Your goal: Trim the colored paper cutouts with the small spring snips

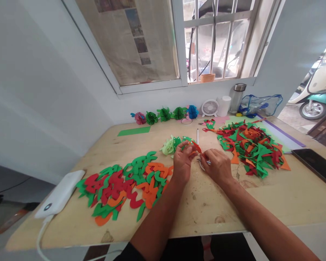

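Far left: white rectangular power bank point(60, 194) on pale wooden surface point(206, 212). Next, curvy green, red and orange felt-like cutouts point(116, 183), loosely spread. Left hand point(183, 161), grip pinched on small orange-red felt-like strip point(196, 146) above surface; silver scissors point(201, 166) half hidden by right hand point(218, 165), its grip closed at strip's lower end; hold on scissors, cannot tell. Right: heaped jagged green-red-orange scraps point(256, 145).

Bare forearms point(159, 219) reaching over the desk's point(206, 208) front edge, black sleeve point(130, 252) on the left one, left hand point(183, 161) near mid-desk, fingers curled in a pinch, right hand point(216, 163) just beside, back upward, fingers bent, fingertips toward the left.
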Tool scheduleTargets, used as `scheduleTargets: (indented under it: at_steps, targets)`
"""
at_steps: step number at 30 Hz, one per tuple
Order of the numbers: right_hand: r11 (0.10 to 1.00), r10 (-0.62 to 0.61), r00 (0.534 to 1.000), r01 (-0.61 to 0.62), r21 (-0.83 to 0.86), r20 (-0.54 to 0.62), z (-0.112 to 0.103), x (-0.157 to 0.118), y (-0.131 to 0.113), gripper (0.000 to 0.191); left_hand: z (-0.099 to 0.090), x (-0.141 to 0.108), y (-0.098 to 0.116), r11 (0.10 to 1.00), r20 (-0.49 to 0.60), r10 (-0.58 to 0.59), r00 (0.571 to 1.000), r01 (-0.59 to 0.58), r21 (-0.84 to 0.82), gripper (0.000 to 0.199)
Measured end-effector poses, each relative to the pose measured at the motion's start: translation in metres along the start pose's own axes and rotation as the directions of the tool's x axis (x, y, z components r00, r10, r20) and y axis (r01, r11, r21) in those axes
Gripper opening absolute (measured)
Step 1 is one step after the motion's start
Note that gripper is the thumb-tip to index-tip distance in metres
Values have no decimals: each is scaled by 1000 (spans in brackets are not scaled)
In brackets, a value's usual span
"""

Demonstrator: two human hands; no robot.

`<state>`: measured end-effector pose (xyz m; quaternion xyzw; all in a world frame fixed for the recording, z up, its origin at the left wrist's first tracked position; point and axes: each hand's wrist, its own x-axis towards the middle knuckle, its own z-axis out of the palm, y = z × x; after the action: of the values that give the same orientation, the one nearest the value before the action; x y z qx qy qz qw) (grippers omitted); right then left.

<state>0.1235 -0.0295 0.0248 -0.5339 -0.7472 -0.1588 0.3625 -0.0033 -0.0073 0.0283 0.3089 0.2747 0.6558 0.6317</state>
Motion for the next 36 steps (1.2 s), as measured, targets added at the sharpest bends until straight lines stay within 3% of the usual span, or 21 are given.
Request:
scheduleTargets:
  at_steps: [5,10,16,20,24,30,36]
  targets:
    - [996,-48,999,49,-76,12,-1,0,-5,30,7,-3,-7,947,0,201,980,-194,256,55]
    - [996,-58,998,60,-64,40,-2,0,-7,28,4,-5,-9,886,-16,279,960,-251,390,56]
    - [999,-26,996,25,21,81,1,-1,-6,24,5,-5,-7,905,-23,244,970,-219,365,55]
    - [983,49,991,-70,170,126,3,-2,-2,25,5,-5,-5,922,-38,208,977,-183,342,56]
    - [923,153,973,-203,327,172,5,-2,2,23,4,-6,-7,926,-24,187,982,-168,339,55]
    - [877,202,952,-280,391,229,6,-1,5,21,6,-9,-9,930,40,126,991,-132,344,55]
    - [727,293,891,-443,524,347,7,1,9,23,7,-10,-6,934,6,118,993,-113,338,49]
